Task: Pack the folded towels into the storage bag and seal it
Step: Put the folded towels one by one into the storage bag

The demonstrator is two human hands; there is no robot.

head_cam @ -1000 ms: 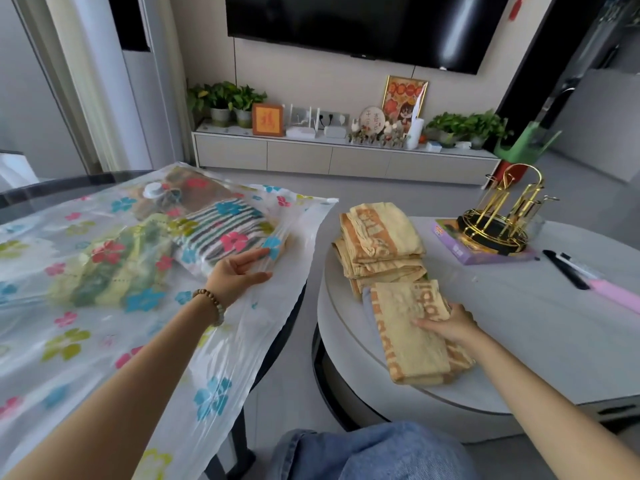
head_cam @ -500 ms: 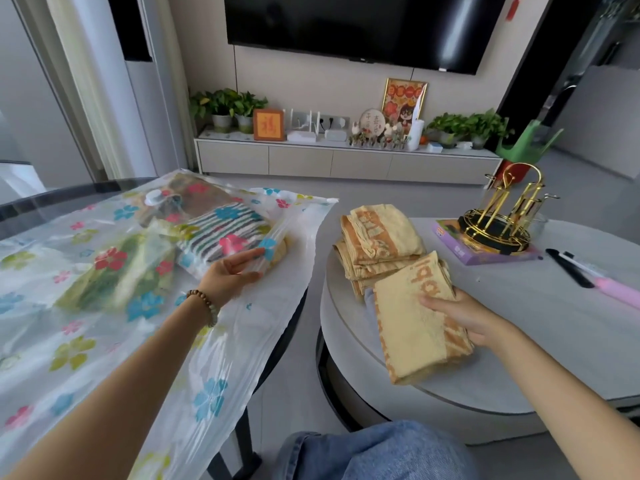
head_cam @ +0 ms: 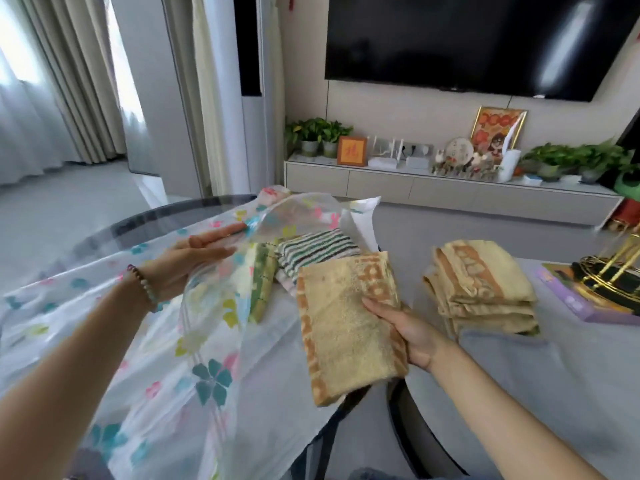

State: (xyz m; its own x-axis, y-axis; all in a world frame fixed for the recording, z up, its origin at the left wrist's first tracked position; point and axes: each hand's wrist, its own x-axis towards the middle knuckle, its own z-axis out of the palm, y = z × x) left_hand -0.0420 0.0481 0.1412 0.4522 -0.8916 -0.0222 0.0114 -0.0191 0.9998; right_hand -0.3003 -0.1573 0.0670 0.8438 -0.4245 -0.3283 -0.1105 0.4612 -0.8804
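The clear flower-printed storage bag [head_cam: 194, 358] lies over the dark glass table. My left hand [head_cam: 194, 258] lifts its upper sheet with straight fingers, so the mouth gapes. Inside lie a striped towel [head_cam: 317, 251] and a green-edged towel [head_cam: 261, 289]. My right hand [head_cam: 408, 330] grips a folded tan towel with an orange border [head_cam: 343, 330] and holds it at the bag's mouth, partly over the lower sheet. A stack of folded tan towels [head_cam: 481, 289] stays on the white round table to the right.
The white round table [head_cam: 540, 382] also carries a purple box [head_cam: 571, 303] and a gold rack [head_cam: 613, 271] at the far right. A gap with dark table legs separates the two tables. Behind stands a TV cabinet [head_cam: 450, 188] with plants and frames.
My right hand has carried the tan towel left from the white table to the bag's mouth. My left hand has lifted the bag's upper sheet. The view has turned left.
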